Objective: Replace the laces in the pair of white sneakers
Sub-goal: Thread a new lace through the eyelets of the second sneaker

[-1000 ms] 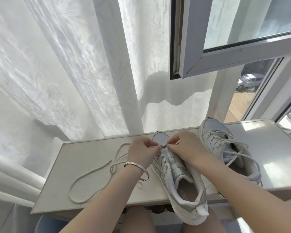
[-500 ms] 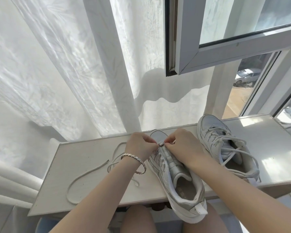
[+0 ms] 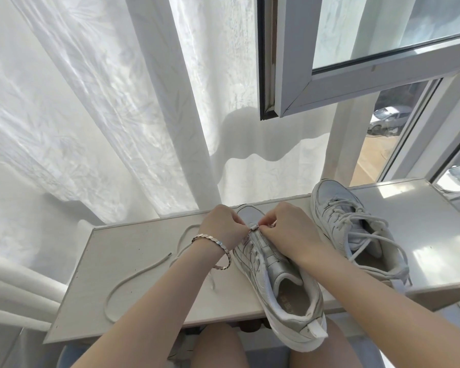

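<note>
Little has changed: the left hand (image 3: 223, 227) and right hand (image 3: 290, 233) still pinch the lace tip (image 3: 254, 227) at the front holes of the shoe (image 3: 260, 274), mid-frame on the tabletop (image 3: 144, 248), so lacing looks barely begun

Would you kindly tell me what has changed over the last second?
Nothing visibly moved; only the view shifted a little. The left hand and right hand still pinch the lace at the near sneaker's toe-end eyelets. The loose lace on the sill and the laced sneaker at the right lie as before.
</note>
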Tool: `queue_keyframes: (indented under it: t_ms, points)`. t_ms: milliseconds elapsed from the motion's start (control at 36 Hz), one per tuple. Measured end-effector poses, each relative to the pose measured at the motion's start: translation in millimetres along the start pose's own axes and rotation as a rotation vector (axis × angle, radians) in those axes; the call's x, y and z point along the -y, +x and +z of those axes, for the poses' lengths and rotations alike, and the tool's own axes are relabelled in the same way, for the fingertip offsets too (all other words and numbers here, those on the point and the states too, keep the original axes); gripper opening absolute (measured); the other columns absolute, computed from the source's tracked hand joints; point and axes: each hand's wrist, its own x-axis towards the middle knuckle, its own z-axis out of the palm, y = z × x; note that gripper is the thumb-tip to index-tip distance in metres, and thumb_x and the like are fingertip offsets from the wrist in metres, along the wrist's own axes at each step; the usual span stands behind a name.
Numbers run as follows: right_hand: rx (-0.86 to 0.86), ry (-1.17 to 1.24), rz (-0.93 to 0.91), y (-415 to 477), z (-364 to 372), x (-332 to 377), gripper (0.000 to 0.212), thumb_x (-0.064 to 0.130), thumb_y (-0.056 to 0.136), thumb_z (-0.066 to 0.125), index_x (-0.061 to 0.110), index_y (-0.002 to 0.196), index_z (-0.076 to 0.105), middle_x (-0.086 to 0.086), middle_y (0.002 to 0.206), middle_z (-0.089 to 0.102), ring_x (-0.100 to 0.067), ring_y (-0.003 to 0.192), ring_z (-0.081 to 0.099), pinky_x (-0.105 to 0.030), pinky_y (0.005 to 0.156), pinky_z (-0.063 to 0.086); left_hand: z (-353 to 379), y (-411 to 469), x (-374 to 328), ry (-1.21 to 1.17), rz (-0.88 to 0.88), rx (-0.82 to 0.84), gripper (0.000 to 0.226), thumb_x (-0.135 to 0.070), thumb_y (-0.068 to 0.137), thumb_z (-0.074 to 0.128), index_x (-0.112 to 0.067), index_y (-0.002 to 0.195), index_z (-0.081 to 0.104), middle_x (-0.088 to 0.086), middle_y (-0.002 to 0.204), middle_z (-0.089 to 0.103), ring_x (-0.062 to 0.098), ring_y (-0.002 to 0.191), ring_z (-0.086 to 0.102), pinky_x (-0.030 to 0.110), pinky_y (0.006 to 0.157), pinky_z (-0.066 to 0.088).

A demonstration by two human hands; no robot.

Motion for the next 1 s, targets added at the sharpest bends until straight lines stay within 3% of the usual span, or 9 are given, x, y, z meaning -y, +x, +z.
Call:
queue_keyframes:
  t_ms: [139,250,444,556,667,750,806,917,1000]
  points:
    - [0.013,-0.014,-0.007,1,-1,0,0.019,0.022,0.085,0.056,0.024,0.091,0.074,0.003,0.102,0.065,-0.015,0.097,0.059,-0.022,0.073,0.039,4,0,-5,0.056,-0.008,-0.008,0.015,-0.011,0.081,0.057,-0.011,0.08,0.072,0.0,0.069,0.061,0.017,0.073,0.057,0.018,0.051,0.037]
    - [0.021,0.005,-0.008,0,-3,0,0.019,0.02,0.085,0.058,0.023,0.092,0.075,0.004,0.099,0.068,-0.014,0.095,0.06,-0.02,0.072,0.037,15,1,-1,0.023,-0.014,-0.075,0.016,-0.011,0.084,0.056,-0.007,0.086,0.071,0.007,0.088,0.069,0.021,0.088,0.061,0.022,0.067,0.04]
    - [0.054,0.156,0.067,2,-4,-6,0.012,0.023,0.081,0.064,0.025,0.085,0.075,0.005,0.088,0.073,-0.011,0.088,0.064,-0.021,0.077,0.045,32,-5,11,-0.311,-0.035,-0.237,0.013,-0.01,0.085,0.061,-0.011,0.075,0.068,-0.002,0.066,0.06,0.016,0.069,0.055,0.021,0.064,0.035]
    - [0.052,0.145,0.065,4,-3,-6,0.012,0.024,0.081,0.064,0.025,0.086,0.075,0.007,0.09,0.073,-0.01,0.089,0.064,-0.019,0.073,0.042,40,-8,14,-0.489,-0.078,-0.307,0.029,-0.007,0.084,0.062,-0.024,0.061,0.06,-0.007,0.059,0.058,0.015,0.063,0.054,0.028,0.071,0.045]
    - [0.049,0.151,0.079,3,-3,-7,0.011,0.024,0.08,0.065,0.026,0.085,0.075,0.007,0.088,0.072,-0.01,0.088,0.064,-0.019,0.073,0.042,40,-9,15,-0.62,-0.107,-0.316,0.03,-0.003,0.081,0.065,-0.024,0.06,0.061,-0.004,0.058,0.06,0.013,0.057,0.055,0.03,0.069,0.049]
    - [0.048,0.164,0.083,3,-2,-7,0.01,0.024,0.08,0.066,0.026,0.083,0.075,0.007,0.087,0.072,-0.009,0.086,0.064,-0.019,0.072,0.042,32,-8,15,-0.525,-0.048,-0.235,0.027,-0.006,0.08,0.067,-0.023,0.06,0.061,-0.007,0.058,0.06,0.006,0.056,0.055,0.016,0.059,0.045]
    - [0.048,0.171,0.085,3,-1,-7,0.009,0.025,0.079,0.066,0.026,0.082,0.075,0.008,0.086,0.072,-0.009,0.086,0.064,-0.02,0.072,0.042,24,-8,15,-0.436,-0.016,-0.197,0.023,-0.007,0.08,0.067,-0.022,0.062,0.062,-0.008,0.06,0.061,0.005,0.058,0.055,0.016,0.06,0.042]
    - [0.044,0.161,0.085,3,-1,-7,0.01,0.024,0.08,0.066,0.026,0.083,0.075,0.007,0.087,0.072,-0.01,0.087,0.064,-0.02,0.071,0.042,8,-13,10,-0.16,0.064,-0.126,0.009,-0.013,0.082,0.063,-0.014,0.078,0.07,-0.008,0.069,0.062,0.004,0.066,0.053,0.003,0.054,0.035]
    - [0.04,0.145,0.081,3,0,-6,0.011,0.024,0.079,0.065,0.027,0.083,0.075,0.007,0.088,0.072,-0.011,0.087,0.064,-0.02,0.072,0.043,3,-15,2,0.013,0.093,-0.109,0.013,-0.015,0.084,0.059,-0.013,0.083,0.071,-0.002,0.08,0.066,0.011,0.076,0.055,0.011,0.053,0.034]
